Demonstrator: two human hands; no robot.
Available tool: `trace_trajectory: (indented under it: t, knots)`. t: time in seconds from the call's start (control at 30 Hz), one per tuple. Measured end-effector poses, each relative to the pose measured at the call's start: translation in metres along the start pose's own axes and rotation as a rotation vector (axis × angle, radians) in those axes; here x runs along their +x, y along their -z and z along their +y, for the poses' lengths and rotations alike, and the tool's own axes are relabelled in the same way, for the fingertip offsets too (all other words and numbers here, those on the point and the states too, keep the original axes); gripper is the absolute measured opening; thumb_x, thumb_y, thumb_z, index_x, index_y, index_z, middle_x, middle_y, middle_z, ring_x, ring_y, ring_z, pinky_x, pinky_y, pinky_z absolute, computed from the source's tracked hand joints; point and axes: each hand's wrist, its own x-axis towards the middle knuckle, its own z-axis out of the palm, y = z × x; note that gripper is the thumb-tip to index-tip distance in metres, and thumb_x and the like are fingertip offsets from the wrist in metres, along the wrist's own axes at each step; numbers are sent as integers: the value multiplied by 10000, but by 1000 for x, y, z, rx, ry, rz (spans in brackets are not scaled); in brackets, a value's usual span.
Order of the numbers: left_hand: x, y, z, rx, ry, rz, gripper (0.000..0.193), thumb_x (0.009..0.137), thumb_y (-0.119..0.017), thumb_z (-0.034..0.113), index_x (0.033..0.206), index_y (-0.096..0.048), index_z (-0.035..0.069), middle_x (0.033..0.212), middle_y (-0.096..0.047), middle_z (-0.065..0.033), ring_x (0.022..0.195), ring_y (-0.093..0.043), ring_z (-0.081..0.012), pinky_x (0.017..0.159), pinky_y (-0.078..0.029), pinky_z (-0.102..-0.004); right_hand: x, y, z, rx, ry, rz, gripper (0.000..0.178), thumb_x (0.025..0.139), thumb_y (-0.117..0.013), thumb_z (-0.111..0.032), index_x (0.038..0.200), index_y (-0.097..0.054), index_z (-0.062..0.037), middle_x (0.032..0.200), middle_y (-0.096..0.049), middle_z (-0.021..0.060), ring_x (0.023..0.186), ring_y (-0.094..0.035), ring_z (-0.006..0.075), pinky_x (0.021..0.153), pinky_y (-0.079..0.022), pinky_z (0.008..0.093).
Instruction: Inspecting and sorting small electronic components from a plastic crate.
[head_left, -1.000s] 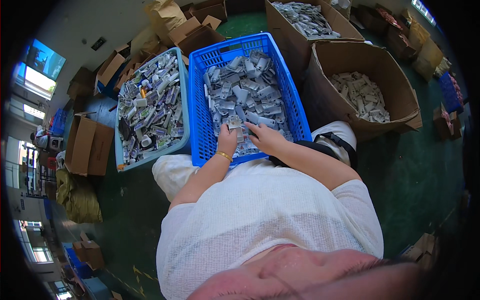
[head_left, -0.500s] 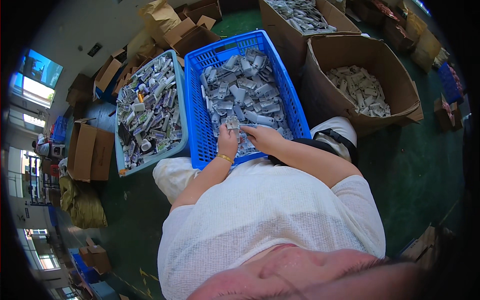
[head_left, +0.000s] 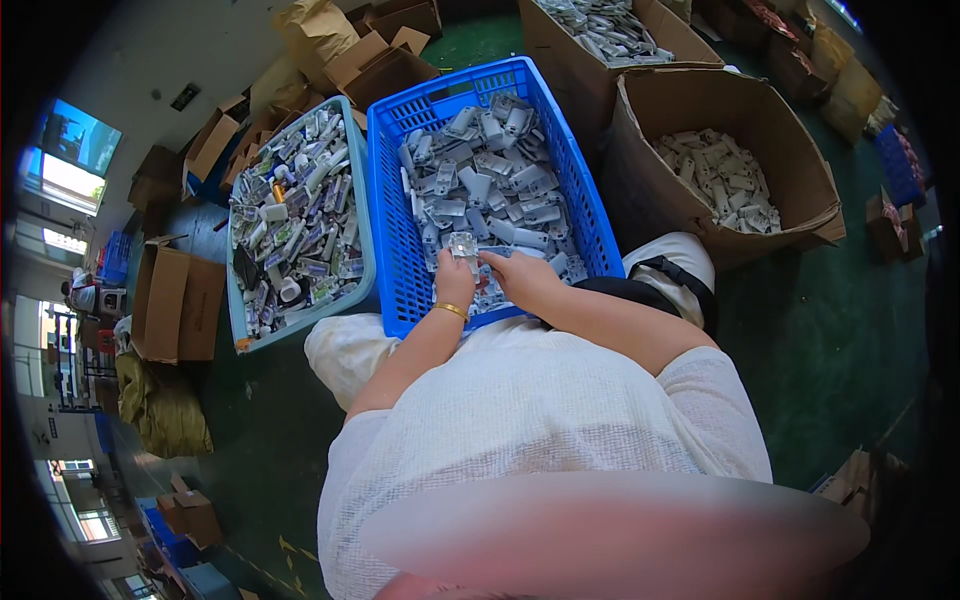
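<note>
Over the near half of a blue plastic crate [head_left: 384, 230], my left hand [head_left: 456, 282] pinches a small clear plastic casing [head_left: 463, 246]. My right hand [head_left: 522, 277] is just beside it, its fingers closed close to the casing's right edge; anything in those fingertips is too small to make out. Under and beyond both hands lies a heap of similar clear and whitish plastic casings [head_left: 490, 190], filling much of the crate. The crate sits right in front of my body, between my knees.
Left of the crate stands a pale blue tub [head_left: 366, 230] of mixed plastic parts. At the right is a tall cardboard box [head_left: 650, 190] with whitish pieces in its bottom; another box [head_left: 560, 50] of parts is behind it. Further left are a cardboard carton [head_left: 180, 305] and a yellowish sack [head_left: 160, 410].
Both hands stay almost in place, with the clear casing still in my left fingers. The view has shifted slightly, and a blurred shape now covers part of the lower edge.
</note>
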Motion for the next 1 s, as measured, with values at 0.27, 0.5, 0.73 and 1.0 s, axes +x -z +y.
trace_trajectory:
  t: [0.27, 0.5, 0.73, 1.0]
  knots:
    - [10, -3, -11, -141, 164, 1, 254, 810, -379, 18, 1063, -372, 38, 859, -573, -146, 573, -578, -204, 473, -527, -354, 13, -14, 14, 116, -146, 29, 317, 856, -431, -184, 1169, -475, -165, 797, -580, 177, 739, -565, 333, 618, -442, 433]
    - [19, 9, -34, -97, 41, 7, 217, 824, -369, 29, 1041, -370, 27, 803, -582, -156, 564, -603, -227, 421, -506, -330, 14, -8, 15, 105, 52, -49, 322, 846, -463, -227, 1166, -486, -209, 809, -592, 134, 730, -569, 314, 635, -450, 400]
    - [41, 16, -76, 325, -288, 122, 239, 806, -392, 42, 1040, -398, -4, 846, -592, -155, 580, -601, -199, 469, -507, -301, 15, -7, 9, 88, 77, -117, 310, 838, -469, -221, 1146, -501, -216, 775, -581, 136, 728, -569, 310, 618, -451, 403]
    - [10, 3, -22, 21, -36, -20, 219, 833, -383, 40, 1051, -378, 25, 796, -590, -135, 544, -599, -202, 431, -498, -304, 13, -9, 14, 66, 52, -42, 302, 837, -442, -208, 1132, -507, -187, 773, -588, 144, 719, -572, 324, 614, -446, 432]
